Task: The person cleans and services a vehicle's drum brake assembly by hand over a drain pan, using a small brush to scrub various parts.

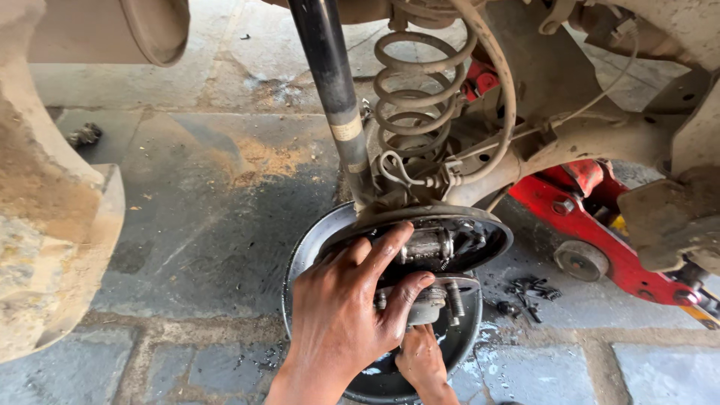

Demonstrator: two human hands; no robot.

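Bottom centre, left hand is spread over the wheel hub, steadying it, while right hand reaches under, grip hidden; red jack props the axle at right

hub before coil spring | shock absorber left of spring | jack right of hub

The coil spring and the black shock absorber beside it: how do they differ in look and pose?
The coil spring is an open spiral of dusty grey wire; the black shock absorber is a smooth solid tube with a pale band. The coil spring looks wider and shorter in view, while the shock absorber is slim and long, leaning slightly. Both stand behind the brake backing plate, above the left hand.
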